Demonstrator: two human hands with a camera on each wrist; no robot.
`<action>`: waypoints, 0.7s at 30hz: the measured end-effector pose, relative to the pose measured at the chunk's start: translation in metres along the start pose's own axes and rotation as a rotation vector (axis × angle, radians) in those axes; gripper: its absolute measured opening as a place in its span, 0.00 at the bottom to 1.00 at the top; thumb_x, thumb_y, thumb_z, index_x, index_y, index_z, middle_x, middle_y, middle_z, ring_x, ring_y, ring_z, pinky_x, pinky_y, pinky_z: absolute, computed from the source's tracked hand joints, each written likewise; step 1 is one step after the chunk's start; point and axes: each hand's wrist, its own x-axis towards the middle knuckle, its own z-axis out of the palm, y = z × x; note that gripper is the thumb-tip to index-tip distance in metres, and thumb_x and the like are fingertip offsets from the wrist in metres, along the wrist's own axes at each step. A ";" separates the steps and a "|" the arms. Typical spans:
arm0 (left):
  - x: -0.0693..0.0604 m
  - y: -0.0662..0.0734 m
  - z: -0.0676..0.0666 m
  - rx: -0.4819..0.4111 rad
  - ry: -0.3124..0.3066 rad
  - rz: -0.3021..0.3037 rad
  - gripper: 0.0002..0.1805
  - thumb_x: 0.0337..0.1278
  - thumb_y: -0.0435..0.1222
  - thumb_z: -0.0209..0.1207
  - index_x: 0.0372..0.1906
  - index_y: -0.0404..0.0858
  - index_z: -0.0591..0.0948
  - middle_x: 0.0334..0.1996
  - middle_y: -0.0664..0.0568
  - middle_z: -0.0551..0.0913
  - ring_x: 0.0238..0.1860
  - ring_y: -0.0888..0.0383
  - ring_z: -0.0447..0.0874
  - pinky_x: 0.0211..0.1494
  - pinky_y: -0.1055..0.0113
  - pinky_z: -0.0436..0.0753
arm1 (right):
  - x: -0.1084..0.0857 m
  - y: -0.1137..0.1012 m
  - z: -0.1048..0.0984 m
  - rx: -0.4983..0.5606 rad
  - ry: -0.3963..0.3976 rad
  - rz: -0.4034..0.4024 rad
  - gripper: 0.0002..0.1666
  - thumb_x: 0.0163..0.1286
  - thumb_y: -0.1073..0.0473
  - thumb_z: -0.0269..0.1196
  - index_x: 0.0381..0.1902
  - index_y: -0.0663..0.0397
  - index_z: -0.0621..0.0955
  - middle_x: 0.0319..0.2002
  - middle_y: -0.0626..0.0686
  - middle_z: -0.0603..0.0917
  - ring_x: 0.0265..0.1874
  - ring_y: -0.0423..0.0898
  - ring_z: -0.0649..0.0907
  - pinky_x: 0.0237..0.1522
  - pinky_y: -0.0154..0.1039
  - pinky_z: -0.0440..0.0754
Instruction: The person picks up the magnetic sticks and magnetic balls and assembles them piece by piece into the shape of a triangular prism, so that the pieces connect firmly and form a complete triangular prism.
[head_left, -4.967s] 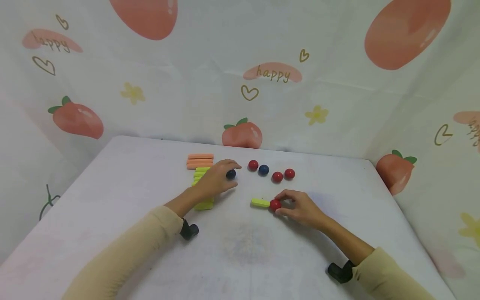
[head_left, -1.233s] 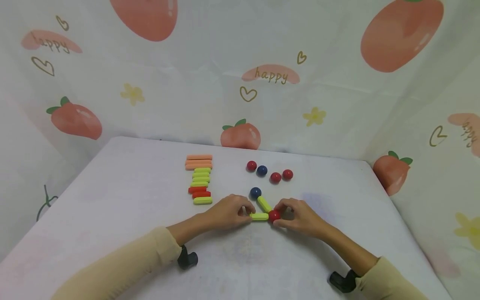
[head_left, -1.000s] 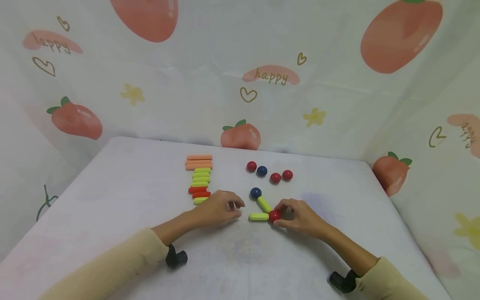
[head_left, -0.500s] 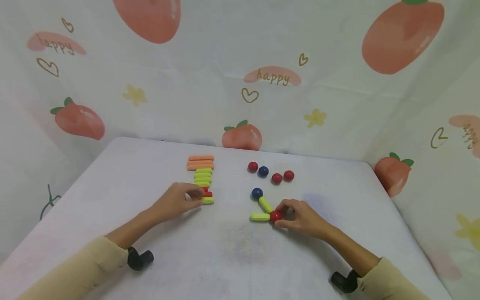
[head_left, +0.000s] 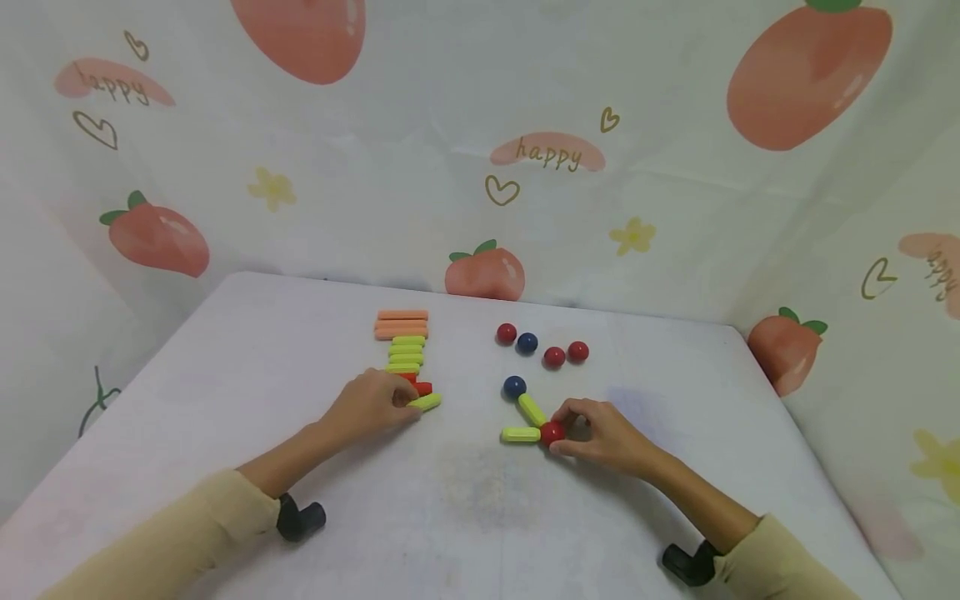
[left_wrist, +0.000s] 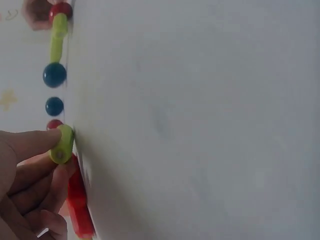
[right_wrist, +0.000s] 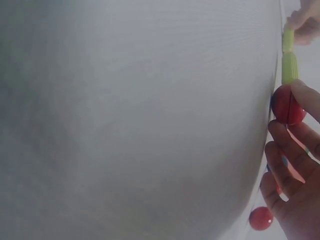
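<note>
In the head view my left hand (head_left: 372, 402) pinches a short yellow-green rod (head_left: 427, 402) between thumb and finger, at the near end of a row of rods. The left wrist view shows this rod (left_wrist: 62, 145) end-on in the fingers. Two red rods (head_left: 422, 388) lie just beyond it, partly covered by the hand. My right hand (head_left: 609, 435) pinches a red ball (head_left: 552, 433) on the table. Two yellow-green rods touch that ball: one rod (head_left: 521, 435) points left, the other rod (head_left: 532, 410) slants away to a dark blue ball (head_left: 514, 387).
Farther along the row lie several yellow-green rods (head_left: 407, 350) and, beyond them, orange rods (head_left: 402, 325). A dark blue ball (head_left: 527, 343) and three red balls (head_left: 554, 357) stand at the back. A printed cloth (head_left: 375, 183) hangs behind the white table (head_left: 480, 517).
The left hand has set down a blue ball and a second rod by the red ball, then gone back left and pinched the nearest row rod, now turned askew. The right hand keeps its pinch.
</note>
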 end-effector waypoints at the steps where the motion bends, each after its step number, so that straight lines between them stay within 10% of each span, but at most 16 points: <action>1: 0.002 0.003 0.002 -0.011 0.012 -0.002 0.11 0.50 0.39 0.73 0.38 0.38 0.90 0.25 0.59 0.83 0.29 0.60 0.75 0.34 0.66 0.77 | 0.000 0.000 0.000 0.003 -0.001 0.001 0.18 0.60 0.50 0.74 0.44 0.50 0.83 0.37 0.40 0.84 0.39 0.41 0.81 0.47 0.41 0.82; 11: 0.024 0.037 0.036 -0.252 0.060 -0.084 0.09 0.52 0.40 0.73 0.37 0.42 0.90 0.28 0.61 0.85 0.34 0.61 0.79 0.41 0.67 0.81 | 0.000 0.001 0.001 0.012 0.001 -0.007 0.18 0.60 0.50 0.74 0.44 0.50 0.83 0.37 0.40 0.84 0.39 0.41 0.81 0.48 0.42 0.83; 21: 0.048 0.063 0.055 -0.383 0.044 -0.043 0.12 0.55 0.41 0.71 0.42 0.40 0.89 0.29 0.59 0.85 0.34 0.59 0.81 0.37 0.68 0.82 | 0.000 0.002 -0.001 0.015 0.000 0.006 0.17 0.60 0.49 0.73 0.42 0.49 0.82 0.36 0.40 0.84 0.38 0.41 0.81 0.47 0.41 0.83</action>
